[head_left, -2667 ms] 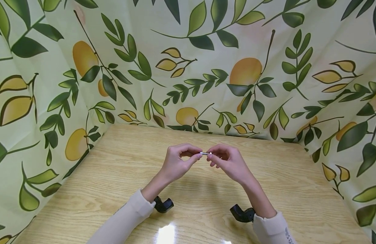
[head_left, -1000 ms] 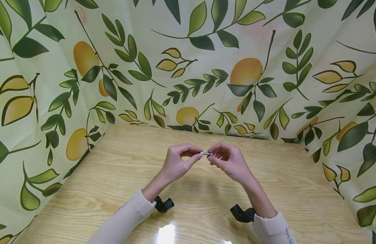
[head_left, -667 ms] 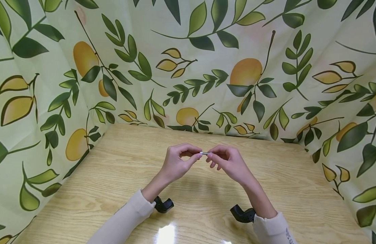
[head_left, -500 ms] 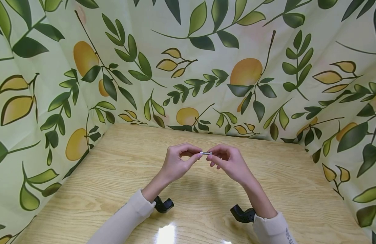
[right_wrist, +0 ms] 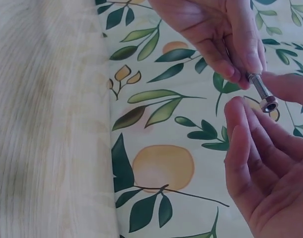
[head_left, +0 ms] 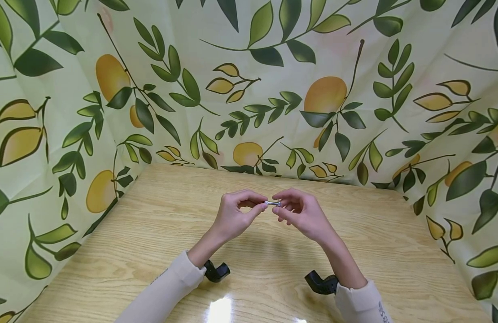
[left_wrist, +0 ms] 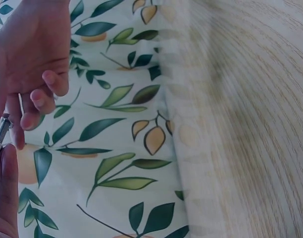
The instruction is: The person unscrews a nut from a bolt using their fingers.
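A small silver bolt [right_wrist: 261,87] with a threaded shaft is held level above the table. My left hand [head_left: 233,217] pinches one end between thumb and forefinger, hiding that end. On the other end sits a hex nut [right_wrist: 269,104], its hole facing my right hand [head_left: 303,215]. The right fingers and thumb are spread apart around the nut, with the forefinger above it and the thumb tip close by. From the left wrist, the nut [left_wrist: 6,119] shows below the right palm, near the left fingertips.
A light wood-grain table [head_left: 172,233] lies under both hands. Leaf-and-fruit printed cloth [head_left: 249,89] walls it in at the back and sides. Black curved wrist mounts [head_left: 321,282] stick inward from both cuffs.
My right fingers have repeatedly closed over the nut end and parted; now they are spread off it, leaving the nut in sight. The left hand keeps its pinch and place.
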The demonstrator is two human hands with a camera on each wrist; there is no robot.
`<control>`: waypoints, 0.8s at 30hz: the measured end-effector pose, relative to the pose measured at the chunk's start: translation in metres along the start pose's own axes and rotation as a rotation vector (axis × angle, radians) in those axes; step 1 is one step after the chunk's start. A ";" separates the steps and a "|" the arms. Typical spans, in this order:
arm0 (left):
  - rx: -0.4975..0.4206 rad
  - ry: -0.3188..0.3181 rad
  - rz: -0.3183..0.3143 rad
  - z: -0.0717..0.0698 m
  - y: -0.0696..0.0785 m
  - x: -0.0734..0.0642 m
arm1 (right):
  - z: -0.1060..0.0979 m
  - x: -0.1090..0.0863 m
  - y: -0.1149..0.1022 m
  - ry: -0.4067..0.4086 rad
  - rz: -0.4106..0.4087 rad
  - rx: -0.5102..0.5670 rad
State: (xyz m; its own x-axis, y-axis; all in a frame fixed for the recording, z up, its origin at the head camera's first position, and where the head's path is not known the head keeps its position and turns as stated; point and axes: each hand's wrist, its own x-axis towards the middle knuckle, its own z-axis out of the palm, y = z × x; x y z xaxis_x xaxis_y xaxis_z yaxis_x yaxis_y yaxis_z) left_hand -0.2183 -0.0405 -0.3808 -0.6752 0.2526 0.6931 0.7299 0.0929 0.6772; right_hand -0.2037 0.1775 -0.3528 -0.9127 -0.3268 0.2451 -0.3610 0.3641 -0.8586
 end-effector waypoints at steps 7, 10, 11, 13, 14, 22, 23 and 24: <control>-0.008 0.006 -0.001 0.000 0.000 0.000 | -0.001 -0.001 -0.001 -0.001 0.001 0.018; -0.008 0.009 -0.008 -0.001 0.000 0.000 | -0.001 -0.001 -0.002 0.025 -0.018 0.020; -0.007 0.009 -0.010 -0.001 0.000 0.000 | -0.001 -0.001 -0.002 0.033 -0.022 0.019; -0.010 0.011 -0.014 -0.001 0.000 0.000 | -0.001 -0.001 -0.002 0.041 -0.028 0.015; -0.009 0.010 -0.014 -0.001 0.000 0.000 | -0.001 -0.001 -0.002 0.042 -0.028 0.011; -0.009 0.015 -0.043 -0.004 -0.002 0.001 | -0.002 0.000 0.000 0.071 -0.011 -0.046; -0.008 0.014 -0.052 -0.004 -0.003 0.001 | -0.002 0.000 0.001 0.076 -0.009 -0.052; -0.006 0.013 -0.063 -0.005 -0.004 0.001 | -0.002 0.000 0.002 0.079 -0.006 -0.055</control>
State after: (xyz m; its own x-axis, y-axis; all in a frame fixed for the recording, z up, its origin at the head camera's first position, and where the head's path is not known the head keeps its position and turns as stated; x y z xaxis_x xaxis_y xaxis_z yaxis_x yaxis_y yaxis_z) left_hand -0.2221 -0.0449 -0.3815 -0.7209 0.2344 0.6522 0.6854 0.1020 0.7210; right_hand -0.2049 0.1799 -0.3530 -0.9221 -0.2601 0.2865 -0.3742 0.4108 -0.8314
